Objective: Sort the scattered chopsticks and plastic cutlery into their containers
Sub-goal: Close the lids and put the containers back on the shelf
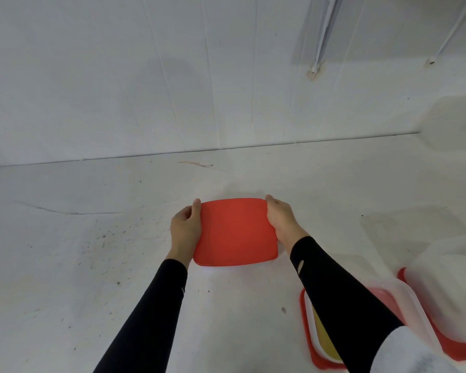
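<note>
A container with a red lid stands on the white table in front of me, its lid facing up and its body hidden underneath. My left hand grips its left edge, thumb on top of the lid. My right hand grips its right edge, fingers curled over the rim. No chopsticks or cutlery show in view.
At the lower right stand translucent plastic containers on red lids, partly behind my right sleeve; one holds something yellow. A white wall rises behind the table, with a white table leg or rod against it.
</note>
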A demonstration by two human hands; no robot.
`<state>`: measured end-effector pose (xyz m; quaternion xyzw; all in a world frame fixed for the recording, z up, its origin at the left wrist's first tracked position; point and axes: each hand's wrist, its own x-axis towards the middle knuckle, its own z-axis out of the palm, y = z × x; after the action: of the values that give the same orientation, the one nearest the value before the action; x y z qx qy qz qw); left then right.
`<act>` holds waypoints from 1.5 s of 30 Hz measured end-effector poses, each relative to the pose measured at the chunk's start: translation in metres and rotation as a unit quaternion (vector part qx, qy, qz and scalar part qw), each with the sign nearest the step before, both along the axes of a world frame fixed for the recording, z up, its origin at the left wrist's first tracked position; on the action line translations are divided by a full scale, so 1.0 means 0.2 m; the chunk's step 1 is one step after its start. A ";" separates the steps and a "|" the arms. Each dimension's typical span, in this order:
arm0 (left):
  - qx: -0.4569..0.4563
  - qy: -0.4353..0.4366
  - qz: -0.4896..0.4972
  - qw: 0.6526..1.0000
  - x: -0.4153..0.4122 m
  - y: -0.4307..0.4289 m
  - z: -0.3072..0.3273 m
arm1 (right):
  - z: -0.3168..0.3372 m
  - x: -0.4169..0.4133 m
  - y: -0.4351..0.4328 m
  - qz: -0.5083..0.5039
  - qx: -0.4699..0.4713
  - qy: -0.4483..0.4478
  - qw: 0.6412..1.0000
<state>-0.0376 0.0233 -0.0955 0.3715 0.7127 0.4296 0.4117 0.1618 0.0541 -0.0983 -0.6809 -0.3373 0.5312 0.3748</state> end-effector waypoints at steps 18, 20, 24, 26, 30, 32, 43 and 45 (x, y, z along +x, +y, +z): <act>0.051 0.120 -0.305 0.943 0.65 -0.72 -0.03 | 0.30 0.85 -1.04 0.112 0.044 -0.374 0.920; 0.047 0.143 -0.305 0.941 0.69 -0.69 -0.04 | 0.29 0.87 -1.11 0.097 0.028 -0.386 0.917; 0.027 0.192 -0.349 0.917 0.72 -0.65 0.00 | 0.30 0.91 -1.23 0.097 0.018 -0.364 0.926; 0.008 0.201 -0.380 0.903 0.74 -0.63 0.01 | 0.32 0.94 -1.28 0.079 0.042 -0.344 0.935; -0.003 0.217 -0.404 0.889 0.76 -0.63 0.04 | 0.36 1.00 -1.30 0.076 0.067 -0.330 0.938; 0.039 0.258 -0.382 0.887 0.75 -0.59 0.10 | 0.35 1.02 -1.31 0.082 0.065 -0.324 0.940; 0.380 0.312 -0.338 0.803 0.63 -0.58 0.20 | 0.20 0.89 -1.08 -0.004 0.058 -0.199 0.978; 0.396 0.290 -0.326 0.808 0.59 -0.68 0.10 | 0.18 0.90 -1.11 -0.068 0.064 -0.082 0.992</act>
<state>0.0802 -0.1128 -0.0760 0.8201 0.4042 0.3871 0.1189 0.3410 -0.1677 -0.0619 -0.7178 -0.3536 0.4242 0.4240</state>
